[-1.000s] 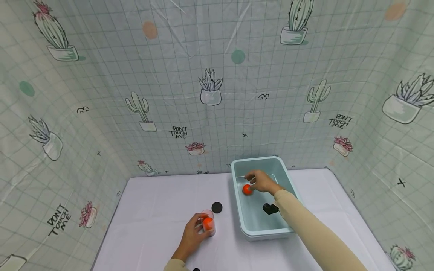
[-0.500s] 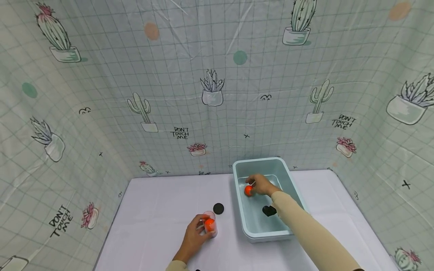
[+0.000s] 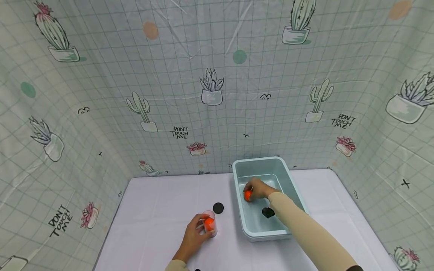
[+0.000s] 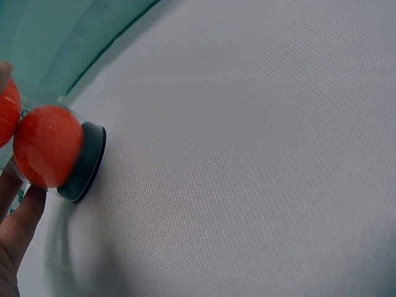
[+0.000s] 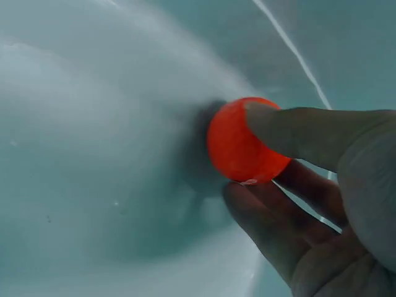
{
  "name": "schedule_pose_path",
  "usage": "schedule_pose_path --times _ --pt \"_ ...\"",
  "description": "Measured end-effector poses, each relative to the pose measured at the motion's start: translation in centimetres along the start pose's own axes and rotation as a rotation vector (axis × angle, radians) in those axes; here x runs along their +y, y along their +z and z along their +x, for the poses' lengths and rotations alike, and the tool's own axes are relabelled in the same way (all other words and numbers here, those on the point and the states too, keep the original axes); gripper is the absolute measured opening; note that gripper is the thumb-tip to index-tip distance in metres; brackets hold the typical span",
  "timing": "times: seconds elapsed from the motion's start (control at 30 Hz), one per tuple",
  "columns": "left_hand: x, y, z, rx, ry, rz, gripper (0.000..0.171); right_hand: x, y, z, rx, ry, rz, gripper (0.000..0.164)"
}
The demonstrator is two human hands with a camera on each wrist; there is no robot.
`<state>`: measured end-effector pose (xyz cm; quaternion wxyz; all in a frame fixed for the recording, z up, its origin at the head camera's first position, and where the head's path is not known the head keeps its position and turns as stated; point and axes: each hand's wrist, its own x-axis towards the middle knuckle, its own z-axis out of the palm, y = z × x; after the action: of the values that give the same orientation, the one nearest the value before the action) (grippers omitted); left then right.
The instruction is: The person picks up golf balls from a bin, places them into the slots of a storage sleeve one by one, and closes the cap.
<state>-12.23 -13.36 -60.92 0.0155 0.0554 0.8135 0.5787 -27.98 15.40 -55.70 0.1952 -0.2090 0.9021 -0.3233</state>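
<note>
My left hand (image 3: pixel 194 234) grips a clear plastic tube (image 3: pixel 210 226) standing on the table. Orange balls show through its wall, and the left wrist view shows two of them, the lower orange ball (image 4: pixel 48 146) resting by the tube's black base (image 4: pixel 83 164). Inside the pale blue bin (image 3: pixel 251 234), my right hand (image 3: pixel 258 188) pinches another orange ball (image 5: pixel 241 142) between thumb and fingertips, close over the bin's floor. A flat black disc (image 3: pixel 218 208), like a lid, lies on the table just behind the tube.
The bin stands at the right on a white-covered table (image 3: pixel 152 210). A small black thing (image 3: pixel 268 212) shows beside the right sleeve, over the bin. Behind and at both sides hangs a grid-patterned cloth (image 3: pixel 162 94) with cactus drawings.
My right fingers have closed in on the orange ball in the bin and now pinch it; hand and ball sit slightly nearer to me. My left hand keeps its grip on the tube.
</note>
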Motion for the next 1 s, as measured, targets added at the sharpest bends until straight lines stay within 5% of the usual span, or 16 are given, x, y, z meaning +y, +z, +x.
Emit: schedule_pose_path --times 0.2,0.6,1.0 --pt "0.1 0.0 0.0 0.001 -0.002 0.003 0.05 -0.3 0.2 -0.2 -0.083 -0.021 -0.046 0.03" --pt "3.8 -0.5 -0.9 -0.016 0.013 -0.034 0.047 -1.7 -2.1 -1.1 0.012 -0.079 0.004 0.034" --pt "-0.1 0.0 0.0 0.004 0.055 -0.054 0.05 -5.3 -3.8 -3.7 0.216 -0.101 0.069 0.038"
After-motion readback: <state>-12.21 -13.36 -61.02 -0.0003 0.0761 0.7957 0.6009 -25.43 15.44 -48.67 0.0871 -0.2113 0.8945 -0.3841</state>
